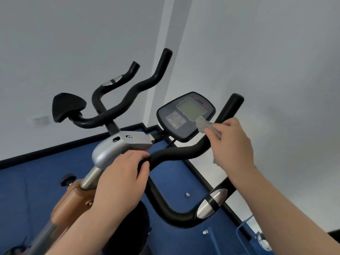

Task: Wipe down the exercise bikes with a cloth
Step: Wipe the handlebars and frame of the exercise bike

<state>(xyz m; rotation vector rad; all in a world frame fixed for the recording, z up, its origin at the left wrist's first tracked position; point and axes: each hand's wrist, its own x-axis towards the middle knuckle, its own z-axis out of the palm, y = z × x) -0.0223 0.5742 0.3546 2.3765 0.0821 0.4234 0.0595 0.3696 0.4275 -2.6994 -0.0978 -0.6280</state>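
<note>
Our cloth (206,125) sits bunched in the right hand (231,142), fingers pinched round it, its tip touching the console (185,116) at the screen's lower corner. Our left hand (119,179) grips the handlebar (176,153). We judge that pressing hard could trip the buttons just left of the fingers, or tilt the console.
</note>
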